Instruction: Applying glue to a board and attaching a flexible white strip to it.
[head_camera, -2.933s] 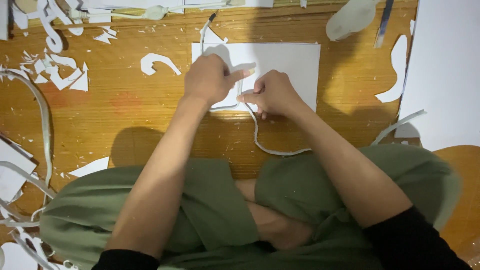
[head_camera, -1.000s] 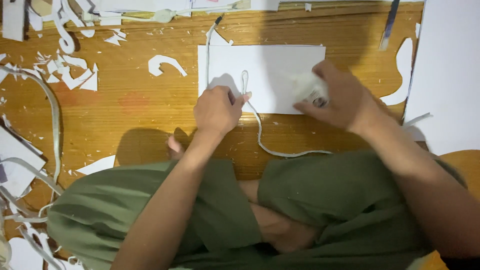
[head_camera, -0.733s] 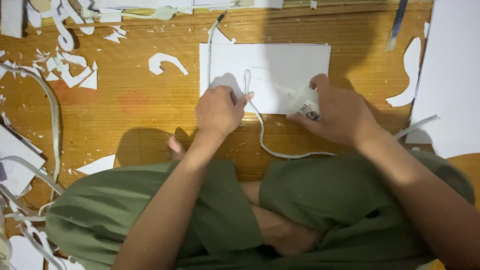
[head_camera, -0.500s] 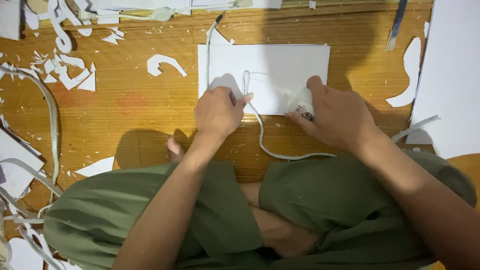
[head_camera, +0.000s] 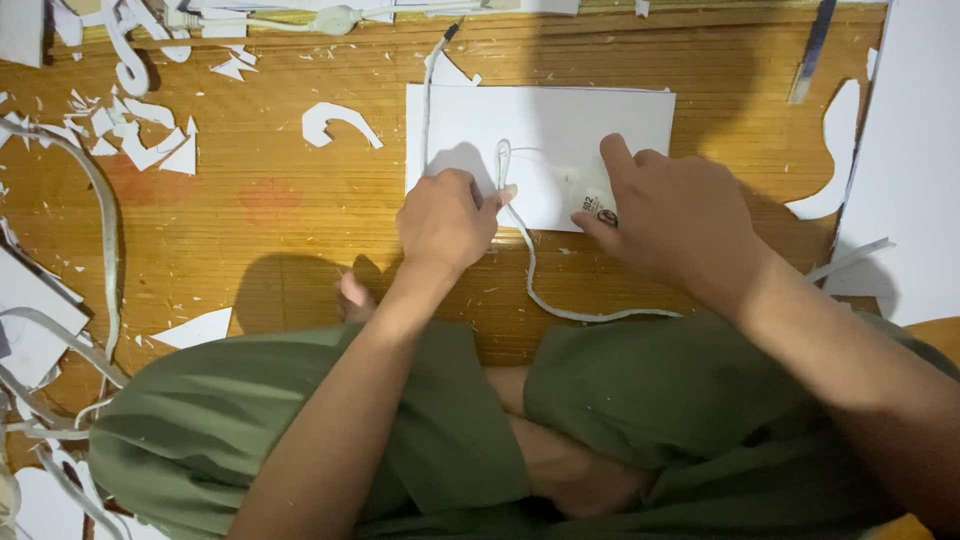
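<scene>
Nearest to us, we are sitting cross-legged in green trousers (head_camera: 300, 430) on a wooden floor (head_camera: 260, 230), and a long white strip (head_camera: 560, 300) is trailing from just above our knees up to the work. Our left hand (head_camera: 445, 220) is pinching this strip where it loops onto the white sheet (head_camera: 550, 125), fingers closed on it. Our right hand (head_camera: 675, 215) is curled around a small glue tube (head_camera: 598, 207), tip down on the sheet just beside the loop; the two hands are sitting near each other but apart. We are judging the strip to be very light, limp and easily kinked or torn, so holding it close to the loop, between fingertips, is looking soundest; where glue is wet it will likely be slipping. The sheet is looking stiffer and lying flat. Farther out, white offcuts (head_camera: 150, 145) are lying scattered at left, and a large white board (head_camera: 915, 150) is lying at right.
</scene>
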